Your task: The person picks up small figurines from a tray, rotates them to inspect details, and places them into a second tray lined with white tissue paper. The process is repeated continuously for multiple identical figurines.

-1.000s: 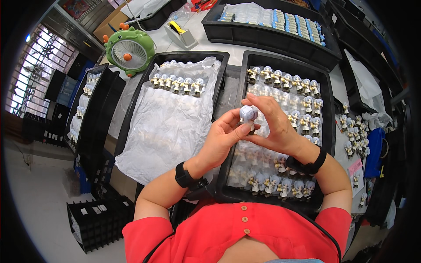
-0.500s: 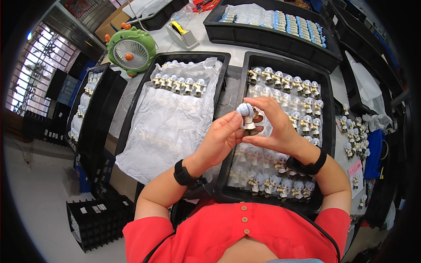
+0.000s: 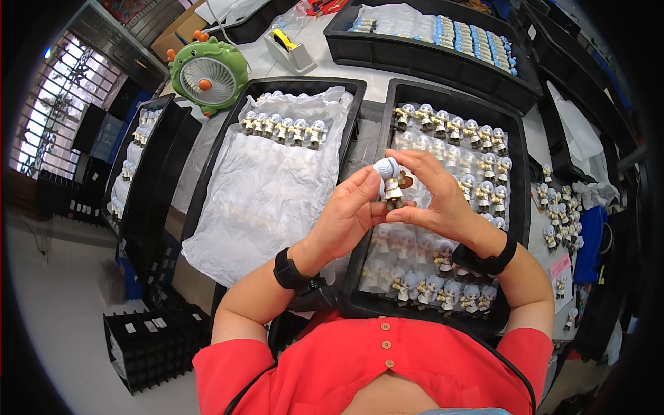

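Fingers (image 3: 363, 187) of your left hand (image 3: 344, 213) pinch a pale-haired figurine (image 3: 392, 185) above the near right black tray (image 3: 521, 181).
Its face is hidden; your right hand (image 3: 443, 200) curves beside it, and whether those fingers grip I cannot tell.

workshop, prob. small-scale mfg.: blk tray (image 3: 520, 166) under the r. hand (image 3: 443, 197) packed w/ rows of identical figurines (image 3: 485, 169); 2nd tray (image 3: 356, 104) l. of the l. hand (image 3: 346, 211) w/ more of same & white sheet (image 3: 270, 187); 3rd tray (image 3: 429, 63) beyond both, also in rows. loose figs (image 3: 564, 214) on desk (image 3: 375, 84) r. of the r. hand, tape dispenser (image 3: 297, 59) beyond the l. hand, blk crate (image 3: 152, 353) on floor (image 3: 62, 325) far l. of it.
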A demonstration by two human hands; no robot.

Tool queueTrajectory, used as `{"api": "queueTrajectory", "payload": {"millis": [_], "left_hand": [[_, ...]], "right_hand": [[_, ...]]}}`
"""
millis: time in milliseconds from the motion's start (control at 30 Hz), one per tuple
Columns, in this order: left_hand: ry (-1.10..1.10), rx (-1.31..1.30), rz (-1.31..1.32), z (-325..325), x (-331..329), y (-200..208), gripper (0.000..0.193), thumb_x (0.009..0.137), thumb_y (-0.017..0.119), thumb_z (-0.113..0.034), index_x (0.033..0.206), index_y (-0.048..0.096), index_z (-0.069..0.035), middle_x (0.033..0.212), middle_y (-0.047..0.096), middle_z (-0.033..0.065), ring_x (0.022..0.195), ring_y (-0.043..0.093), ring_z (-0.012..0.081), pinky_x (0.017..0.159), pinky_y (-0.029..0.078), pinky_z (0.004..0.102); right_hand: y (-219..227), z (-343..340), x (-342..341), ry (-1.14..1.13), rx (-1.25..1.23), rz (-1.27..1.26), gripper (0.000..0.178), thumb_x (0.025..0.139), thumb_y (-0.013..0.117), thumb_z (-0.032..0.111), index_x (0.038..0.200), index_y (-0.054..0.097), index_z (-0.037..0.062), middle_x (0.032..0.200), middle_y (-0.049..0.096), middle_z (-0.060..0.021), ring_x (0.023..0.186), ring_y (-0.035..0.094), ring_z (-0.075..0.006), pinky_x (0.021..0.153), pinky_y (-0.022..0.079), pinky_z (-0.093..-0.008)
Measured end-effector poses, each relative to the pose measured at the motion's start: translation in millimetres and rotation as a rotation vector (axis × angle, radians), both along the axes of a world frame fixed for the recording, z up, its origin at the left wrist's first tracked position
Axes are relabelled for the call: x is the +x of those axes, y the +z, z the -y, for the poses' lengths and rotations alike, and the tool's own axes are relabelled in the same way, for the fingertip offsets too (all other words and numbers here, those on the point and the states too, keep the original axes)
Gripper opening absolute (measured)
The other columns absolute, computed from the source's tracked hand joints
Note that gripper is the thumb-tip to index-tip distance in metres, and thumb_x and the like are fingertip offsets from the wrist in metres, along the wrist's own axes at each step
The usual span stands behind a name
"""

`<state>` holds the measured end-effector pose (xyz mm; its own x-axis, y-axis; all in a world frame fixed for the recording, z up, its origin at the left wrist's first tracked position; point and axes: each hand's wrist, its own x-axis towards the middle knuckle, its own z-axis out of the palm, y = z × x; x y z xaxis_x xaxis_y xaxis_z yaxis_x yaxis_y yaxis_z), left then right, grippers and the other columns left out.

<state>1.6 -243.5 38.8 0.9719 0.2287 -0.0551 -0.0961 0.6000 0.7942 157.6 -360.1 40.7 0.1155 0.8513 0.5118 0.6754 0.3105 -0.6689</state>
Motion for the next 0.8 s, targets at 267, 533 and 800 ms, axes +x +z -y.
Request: {"api": "queueTrajectory", "payload": {"millis": [267,533,800], "left_hand": [[0.034,-0.020,-0.001,0.6,0.1,-1.4,0.050,0.098,0.045,-0.033,0.137,0.032,-0.005,0.129,0.050,0.0144,0.110,0.059,0.0290,0.088,0.051,0.0382],[0.116,-0.047,0.006,2.8,0.3,0.4,0.045,0.097,0.050,-0.028,0.134,0.032,-0.011,0.122,0.053,0.0109,0.110,0.059,0.0287,0.089,0.050,0.0374],[0.187,-0.071,0.013,1.7,-0.7,-0.8,0.039,0.093,0.058,-0.019,0.125,0.036,-0.012,0.120,0.053,0.0064,0.105,0.058,0.0172,0.090,0.048,0.0335]], "right_hand": [[-0.2,-0.1,-0.4,0.001,0.006,-0.006,0.078,0.068,0.081,0.030,0.134,0.047,0.0072,0.123,0.052,-0.0151,0.111,0.052,-0.0307,0.094,0.043,-0.0381],[1.3,-0.2,-0.9,-0.015,0.026,0.018,0.073,0.069,0.079,0.024,0.133,0.047,0.0070,0.121,0.053,-0.0149,0.110,0.052,-0.0305,0.093,0.044,-0.0381],[4.5,-0.1,-0.2,-0.028,0.055,0.016,0.057,0.070,0.078,0.015,0.122,0.055,0.0067,0.110,0.058,-0.0125,0.103,0.055,-0.0296,0.089,0.045,-0.0376]]}}
